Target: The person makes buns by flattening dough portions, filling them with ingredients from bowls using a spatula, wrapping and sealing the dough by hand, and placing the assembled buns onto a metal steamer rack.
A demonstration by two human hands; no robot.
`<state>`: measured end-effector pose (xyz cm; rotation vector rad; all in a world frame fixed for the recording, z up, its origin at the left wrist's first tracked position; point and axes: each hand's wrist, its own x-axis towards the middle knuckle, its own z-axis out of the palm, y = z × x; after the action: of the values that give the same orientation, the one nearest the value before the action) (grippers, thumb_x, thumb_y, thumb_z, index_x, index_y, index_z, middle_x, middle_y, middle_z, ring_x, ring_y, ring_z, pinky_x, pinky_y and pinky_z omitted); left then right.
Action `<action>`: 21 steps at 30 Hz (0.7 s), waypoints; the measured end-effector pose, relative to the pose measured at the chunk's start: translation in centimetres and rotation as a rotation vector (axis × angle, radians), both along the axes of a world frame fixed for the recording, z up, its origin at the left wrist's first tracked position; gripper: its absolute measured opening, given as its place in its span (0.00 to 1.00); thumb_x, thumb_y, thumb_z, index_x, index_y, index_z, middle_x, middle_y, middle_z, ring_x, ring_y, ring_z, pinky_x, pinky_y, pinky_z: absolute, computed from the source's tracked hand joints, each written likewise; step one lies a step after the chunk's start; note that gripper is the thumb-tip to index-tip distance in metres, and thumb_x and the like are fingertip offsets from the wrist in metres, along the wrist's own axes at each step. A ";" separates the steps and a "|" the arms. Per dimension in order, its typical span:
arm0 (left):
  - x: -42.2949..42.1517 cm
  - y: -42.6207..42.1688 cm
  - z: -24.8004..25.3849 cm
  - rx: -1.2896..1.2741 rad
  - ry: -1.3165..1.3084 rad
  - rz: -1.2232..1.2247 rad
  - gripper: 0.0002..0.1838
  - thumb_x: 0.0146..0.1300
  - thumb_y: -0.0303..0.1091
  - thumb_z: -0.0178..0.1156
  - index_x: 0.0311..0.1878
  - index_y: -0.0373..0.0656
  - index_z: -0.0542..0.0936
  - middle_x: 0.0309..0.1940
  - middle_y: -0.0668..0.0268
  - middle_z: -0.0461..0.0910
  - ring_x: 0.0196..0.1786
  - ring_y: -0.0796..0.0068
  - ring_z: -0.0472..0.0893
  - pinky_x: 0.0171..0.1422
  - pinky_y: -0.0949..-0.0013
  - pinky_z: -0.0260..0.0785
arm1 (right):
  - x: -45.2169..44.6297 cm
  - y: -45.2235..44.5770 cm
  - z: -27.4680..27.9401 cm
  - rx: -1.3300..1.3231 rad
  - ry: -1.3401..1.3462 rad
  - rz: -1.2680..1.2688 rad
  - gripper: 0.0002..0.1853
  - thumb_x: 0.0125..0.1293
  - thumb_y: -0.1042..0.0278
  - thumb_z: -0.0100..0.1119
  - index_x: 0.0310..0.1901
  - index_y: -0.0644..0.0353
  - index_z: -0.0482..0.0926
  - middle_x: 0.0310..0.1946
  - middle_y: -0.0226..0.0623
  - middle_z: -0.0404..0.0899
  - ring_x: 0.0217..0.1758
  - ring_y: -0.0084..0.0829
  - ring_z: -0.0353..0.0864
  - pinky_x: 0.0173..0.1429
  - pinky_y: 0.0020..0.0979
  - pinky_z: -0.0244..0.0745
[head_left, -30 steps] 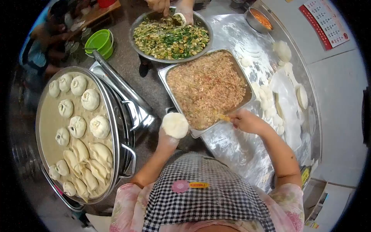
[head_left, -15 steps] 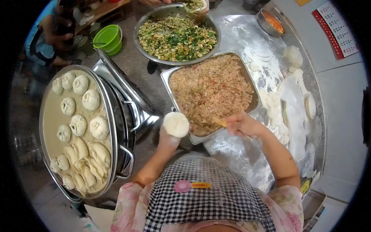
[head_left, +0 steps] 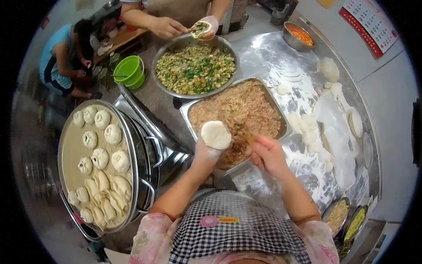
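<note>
My left hand [head_left: 205, 156] holds a round white dough wrapper [head_left: 216, 135] on its palm side, over the near left corner of the rectangular metal tray [head_left: 190, 115]. Minced meat filling [head_left: 246, 103] fills that tray. In my right hand [head_left: 267, 154], the fingers pinch a yellowish flat stick [head_left: 250, 139], its far end over the filling just right of the wrapper. Beyond the tray is a steel bowl [head_left: 157, 79] of chopped green filling [head_left: 198, 70].
Left, a round steamer [head_left: 132, 193] holds several filled buns [head_left: 113, 134] and folded dumplings [head_left: 102, 180]. A co-worker's hands [head_left: 169, 27] hold a filled wrapper. Floured dough [head_left: 336, 127] lies right. A green bucket [head_left: 129, 72] and a seated person [head_left: 59, 57] are upper left.
My left hand has moved right with the wrapper, closer to the stick in my right hand. The view has tilted up, showing more of the co-worker at the far bowl.
</note>
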<state>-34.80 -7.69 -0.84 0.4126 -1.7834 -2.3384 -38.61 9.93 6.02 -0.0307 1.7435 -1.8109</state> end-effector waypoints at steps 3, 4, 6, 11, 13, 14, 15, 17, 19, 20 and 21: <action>-0.2 0.8 2.2 -0.065 0.004 -0.020 0.19 0.56 0.28 0.63 0.50 0.39 0.71 0.40 0.67 0.77 0.42 0.77 0.78 0.45 0.72 0.72 | 0.3 0.4 0.0 0.028 0.134 -0.043 0.18 0.66 0.72 0.47 0.58 0.60 0.71 0.28 0.33 0.77 0.19 0.17 0.67 0.21 0.18 0.63; 0.0 1.0 2.3 -0.099 -0.018 -0.020 0.20 0.55 0.28 0.63 0.51 0.39 0.71 0.40 0.67 0.77 0.42 0.77 0.78 0.45 0.72 0.72 | 0.4 0.6 -0.4 0.033 0.178 -0.041 0.19 0.66 0.72 0.47 0.58 0.58 0.70 0.28 0.33 0.77 0.20 0.17 0.68 0.22 0.18 0.64; 1.1 0.5 2.3 -0.050 0.006 0.046 0.20 0.55 0.28 0.64 0.51 0.38 0.71 0.40 0.66 0.78 0.42 0.76 0.78 0.45 0.72 0.72 | 0.2 1.8 -1.2 0.203 0.487 -0.011 0.21 0.63 0.75 0.48 0.58 0.57 0.71 0.28 0.33 0.77 0.20 0.19 0.69 0.24 0.23 0.67; 5.2 -1.8 0.9 0.102 -0.131 0.106 0.20 0.54 0.27 0.64 0.50 0.40 0.71 0.38 0.66 0.77 0.37 0.74 0.78 0.38 0.70 0.75 | 0.5 4.1 -4.3 1.019 1.323 0.512 0.24 0.55 0.77 0.51 0.56 0.54 0.73 0.28 0.36 0.75 0.28 0.31 0.76 0.29 0.30 0.73; 6.3 -2.2 -0.1 0.173 -0.149 0.142 0.20 0.53 0.26 0.64 0.50 0.41 0.71 0.37 0.67 0.76 0.36 0.74 0.78 0.38 0.71 0.74 | 1.1 3.9 -4.3 1.069 1.307 0.629 0.24 0.52 0.75 0.51 0.55 0.53 0.73 0.28 0.37 0.74 0.32 0.36 0.78 0.32 0.32 0.74; 6.8 -2.3 -0.6 0.210 -0.154 0.167 0.20 0.53 0.25 0.64 0.50 0.41 0.71 0.37 0.67 0.76 0.35 0.74 0.78 0.37 0.71 0.74 | 0.8 3.8 -3.6 1.115 1.267 0.705 0.23 0.53 0.74 0.51 0.54 0.53 0.73 0.28 0.38 0.74 0.33 0.36 0.78 0.33 0.32 0.74; 7.2 -2.6 -1.4 0.275 -0.135 0.192 0.20 0.52 0.23 0.64 0.49 0.40 0.71 0.37 0.66 0.76 0.36 0.75 0.78 0.37 0.72 0.74 | 0.2 3.6 -2.4 1.159 1.220 0.777 0.22 0.54 0.73 0.51 0.54 0.53 0.73 0.28 0.38 0.74 0.34 0.36 0.79 0.34 0.32 0.74; 7.9 -3.1 -1.6 0.218 -0.137 0.161 0.21 0.51 0.23 0.65 0.49 0.40 0.71 0.37 0.65 0.76 0.35 0.75 0.78 0.36 0.72 0.74 | -0.5 2.5 2.0 1.211 1.025 0.875 0.19 0.57 0.72 0.49 0.52 0.56 0.73 0.31 0.40 0.77 0.37 0.39 0.80 0.37 0.35 0.75; 8.3 -3.3 -1.9 0.205 -0.131 0.142 0.21 0.51 0.22 0.65 0.49 0.40 0.71 0.36 0.65 0.76 0.35 0.75 0.78 0.36 0.72 0.73 | -0.6 2.3 2.7 1.143 0.995 0.800 0.18 0.58 0.73 0.47 0.52 0.57 0.72 0.34 0.41 0.77 0.39 0.40 0.79 0.39 0.37 0.75; 8.5 -3.4 -2.0 0.215 -0.126 0.137 0.22 0.51 0.22 0.65 0.49 0.40 0.71 0.36 0.65 0.76 0.35 0.75 0.78 0.36 0.72 0.73 | -0.5 2.1 2.8 1.108 0.978 0.763 0.18 0.59 0.73 0.47 0.52 0.57 0.72 0.35 0.41 0.78 0.40 0.40 0.79 0.40 0.37 0.75; 8.7 -3.5 -2.2 0.223 -0.121 0.130 0.22 0.50 0.22 0.65 0.49 0.40 0.71 0.36 0.65 0.76 0.35 0.75 0.78 0.36 0.71 0.73 | -0.5 1.9 2.2 1.141 0.941 0.784 0.18 0.59 0.74 0.46 0.52 0.57 0.72 0.36 0.42 0.78 0.41 0.40 0.79 0.41 0.38 0.74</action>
<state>-26.12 -11.19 -3.01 0.6944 -1.4960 -2.4736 -39.10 11.84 8.20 -1.0395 2.5874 -0.0368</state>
